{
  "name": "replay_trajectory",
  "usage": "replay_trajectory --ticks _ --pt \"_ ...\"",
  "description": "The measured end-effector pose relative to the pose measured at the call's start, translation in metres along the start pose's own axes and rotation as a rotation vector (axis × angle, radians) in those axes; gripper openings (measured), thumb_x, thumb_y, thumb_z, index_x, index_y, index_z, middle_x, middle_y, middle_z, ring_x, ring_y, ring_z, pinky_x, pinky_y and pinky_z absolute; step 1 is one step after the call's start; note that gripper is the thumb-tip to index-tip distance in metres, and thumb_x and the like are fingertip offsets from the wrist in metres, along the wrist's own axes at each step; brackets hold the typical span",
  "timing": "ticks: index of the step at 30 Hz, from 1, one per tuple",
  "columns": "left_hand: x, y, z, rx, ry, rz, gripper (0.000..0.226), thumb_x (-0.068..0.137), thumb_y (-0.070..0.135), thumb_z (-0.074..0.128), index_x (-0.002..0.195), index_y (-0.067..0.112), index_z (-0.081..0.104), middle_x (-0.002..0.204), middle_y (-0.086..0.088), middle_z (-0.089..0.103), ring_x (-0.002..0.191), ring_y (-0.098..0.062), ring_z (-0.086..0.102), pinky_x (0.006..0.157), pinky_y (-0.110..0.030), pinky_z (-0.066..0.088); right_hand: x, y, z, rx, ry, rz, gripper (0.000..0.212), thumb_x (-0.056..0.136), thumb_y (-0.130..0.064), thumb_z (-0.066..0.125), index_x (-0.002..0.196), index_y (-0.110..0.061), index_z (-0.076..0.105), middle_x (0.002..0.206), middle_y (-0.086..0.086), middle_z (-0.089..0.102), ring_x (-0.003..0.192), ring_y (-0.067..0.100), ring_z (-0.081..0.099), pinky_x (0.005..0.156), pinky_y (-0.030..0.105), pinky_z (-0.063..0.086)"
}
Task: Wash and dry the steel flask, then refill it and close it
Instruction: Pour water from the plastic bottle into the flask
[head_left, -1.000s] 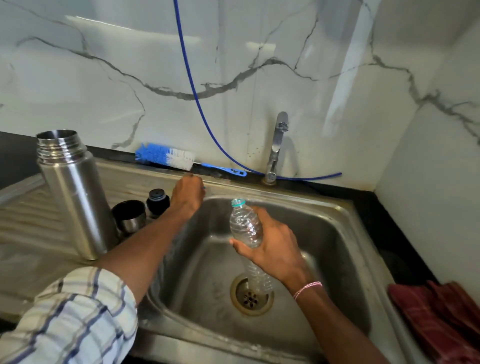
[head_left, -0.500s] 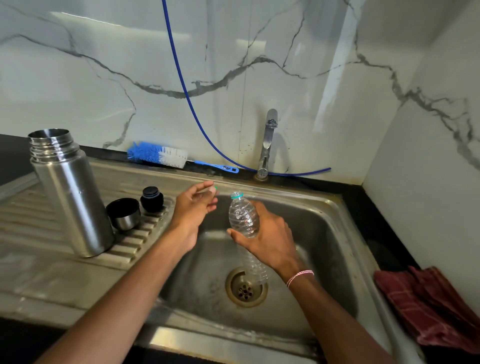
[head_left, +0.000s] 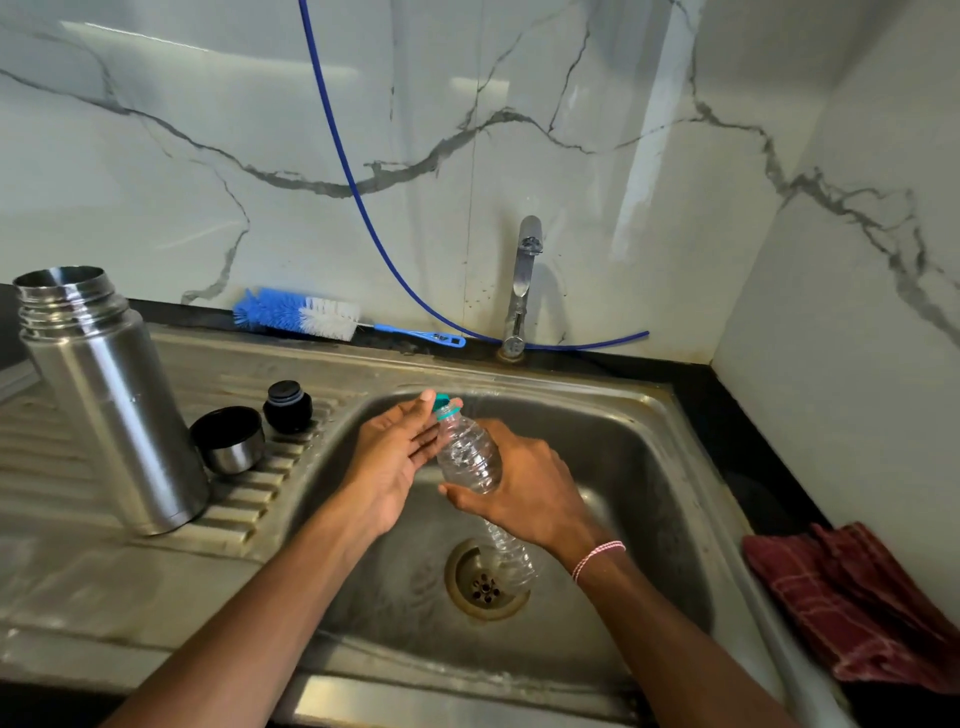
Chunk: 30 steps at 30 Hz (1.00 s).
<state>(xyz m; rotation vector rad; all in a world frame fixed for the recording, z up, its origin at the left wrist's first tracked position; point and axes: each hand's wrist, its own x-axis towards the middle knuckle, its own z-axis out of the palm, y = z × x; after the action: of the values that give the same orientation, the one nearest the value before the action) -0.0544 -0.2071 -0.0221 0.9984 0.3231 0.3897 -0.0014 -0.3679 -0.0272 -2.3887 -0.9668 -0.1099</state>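
Observation:
The steel flask (head_left: 111, 410) stands upright and uncapped on the drainboard at the left. Its steel cup lid (head_left: 228, 439) and black stopper (head_left: 287, 407) lie beside it. Over the sink basin (head_left: 649, 467), my right hand (head_left: 530, 493) grips a clear plastic bottle (head_left: 467, 457) around its middle, tilted with its neck up and to the left. My left hand (head_left: 395, 457) is at the bottle's mouth, with its fingertips pinching the teal cap (head_left: 442, 400) on the neck. Neither hand touches the flask.
A blue and white bottle brush (head_left: 301, 314) lies along the back ledge. The tap (head_left: 522, 291) stands behind the basin, with a blue hose (head_left: 363, 208) running down the marble wall. A red cloth (head_left: 857, 597) lies on the counter at the right. The drain (head_left: 483, 582) is below the bottle.
My left hand has come away from the sink's back-left rim near the stopper and moved right to the bottle's mouth, where it now holds the teal cap. The bottle has tilted slightly.

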Motion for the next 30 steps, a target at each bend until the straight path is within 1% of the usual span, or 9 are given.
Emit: replay_trajectory --ticks 3,5,8,12,14,19,22,25,30 --pt "0.0009 -0.0004 0.0028 0.038 -0.042 -0.007 0.025 0.098 0.027 0.064 0.11 0.006 0.069 0.112 -0.011 0.077 0.096 -0.016 0.074 0.083 -0.027 0.06 0.0009 0.0 0.0014 -0.017 0.011 0.019 0.079 0.067 -0.083 0.062 0.132 -0.04 0.047 0.108 -0.008 0.074 0.097 0.017 0.072 0.083 0.041 0.06" --pt "0.0001 0.0002 0.0032 0.048 -0.075 -0.011 0.022 0.099 0.025 0.063 0.107 0.006 0.069 0.113 -0.011 0.077 0.1 -0.018 0.074 0.092 -0.032 0.057 0.0012 -0.0002 0.0015 -0.026 0.029 0.032 0.079 0.065 -0.083 0.06 0.131 -0.04 0.048 0.106 -0.008 0.074 0.095 0.018 0.072 0.083 0.041 0.06" --pt "0.0002 -0.0001 0.0026 0.038 -0.105 -0.004 0.013 0.097 0.02 0.064 0.102 0.009 0.068 0.114 -0.013 0.076 0.103 -0.021 0.074 0.097 -0.034 0.056 0.0007 -0.0017 0.0008 -0.044 0.041 0.041 0.078 0.066 -0.082 0.059 0.131 -0.04 0.048 0.102 -0.008 0.074 0.092 0.017 0.071 0.082 0.041 0.06" --pt "0.0015 -0.0004 0.0009 0.018 -0.065 0.044 0.013 0.085 0.015 0.07 0.096 0.008 0.071 0.097 -0.01 0.078 0.088 -0.016 0.073 0.083 -0.029 0.059 -0.0003 -0.0033 -0.0017 -0.08 0.073 0.036 0.074 0.068 -0.078 0.061 0.13 -0.039 0.048 0.103 -0.008 0.073 0.09 0.016 0.071 0.08 0.04 0.06" --pt "0.0028 -0.0005 -0.0013 0.031 -0.056 0.07 0.011 0.083 0.011 0.071 0.094 0.009 0.072 0.092 -0.008 0.078 0.086 -0.015 0.072 0.08 -0.027 0.058 -0.0005 -0.0035 -0.0032 -0.096 0.081 0.029 0.072 0.07 -0.075 0.065 0.129 -0.038 0.048 0.106 -0.009 0.072 0.091 0.017 0.071 0.08 0.04 0.06" --pt "0.0008 0.0007 -0.001 0.086 -0.108 0.14 0.033 0.077 0.012 0.072 0.11 0.006 0.074 0.111 -0.01 0.077 0.099 -0.018 0.073 0.09 -0.027 0.059 -0.001 -0.0047 -0.0049 -0.13 0.084 0.027 0.075 0.068 -0.078 0.06 0.129 -0.037 0.047 0.11 -0.008 0.071 0.093 0.02 0.071 0.081 0.042 0.06" --pt "-0.001 -0.0008 -0.0006 0.101 -0.107 0.149 0.03 0.079 0.013 0.071 0.108 0.012 0.077 0.112 -0.006 0.078 0.103 -0.019 0.073 0.09 -0.026 0.058 -0.001 -0.0054 -0.0051 -0.149 0.092 0.028 0.076 0.066 -0.08 0.056 0.128 -0.037 0.047 0.11 -0.008 0.071 0.093 0.02 0.071 0.081 0.043 0.06" --pt "0.0007 -0.0013 -0.0025 0.135 -0.118 0.156 0.023 0.091 0.005 0.065 0.11 0.011 0.076 0.115 -0.007 0.077 0.11 -0.023 0.071 0.095 -0.028 0.056 -0.0012 -0.0056 -0.0051 -0.154 0.087 0.033 0.077 0.066 -0.081 0.055 0.128 -0.036 0.047 0.109 -0.007 0.071 0.092 0.021 0.07 0.08 0.043 0.06" --pt "0.0014 -0.0003 -0.0034 0.207 -0.219 0.139 0.032 0.104 -0.001 0.045 0.118 0.007 0.072 0.125 -0.008 0.073 0.123 -0.026 0.065 0.107 -0.038 0.048 -0.0009 -0.0048 -0.0039 -0.117 0.075 0.035 0.079 0.064 -0.081 0.055 0.129 -0.035 0.049 0.107 -0.006 0.072 0.09 0.02 0.071 0.08 0.042 0.061"
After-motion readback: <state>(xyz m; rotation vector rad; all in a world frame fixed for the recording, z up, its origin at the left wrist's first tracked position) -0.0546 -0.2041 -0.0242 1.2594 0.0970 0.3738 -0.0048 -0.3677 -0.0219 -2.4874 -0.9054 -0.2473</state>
